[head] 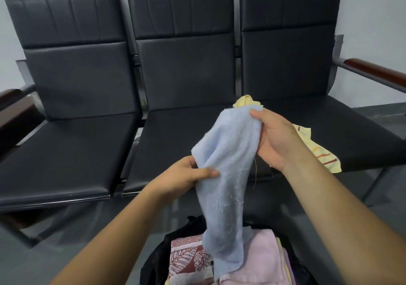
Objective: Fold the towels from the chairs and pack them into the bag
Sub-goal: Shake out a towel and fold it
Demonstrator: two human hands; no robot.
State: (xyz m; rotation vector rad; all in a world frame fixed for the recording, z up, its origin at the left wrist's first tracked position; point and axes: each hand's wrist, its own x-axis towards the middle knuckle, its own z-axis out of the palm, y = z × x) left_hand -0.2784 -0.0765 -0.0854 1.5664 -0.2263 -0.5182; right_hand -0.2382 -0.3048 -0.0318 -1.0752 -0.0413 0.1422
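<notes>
Blue towel (228, 166), held in mid-air above the bag (158, 260), hangs limp, its lower end touching the folded towels already packed. The right hand (274, 139) is closed on its upper edge; the left hand (186, 175) pinches a side edge lower down, thumb over cloth. This two-point grip probably serves to spread the towel for folding. A yellow towel (320, 155) lies on the right-hand chair (329, 131), awaiting its turn. In the bag, a pink towel (263, 258) lies beside a patterned one (189, 256).
</notes>
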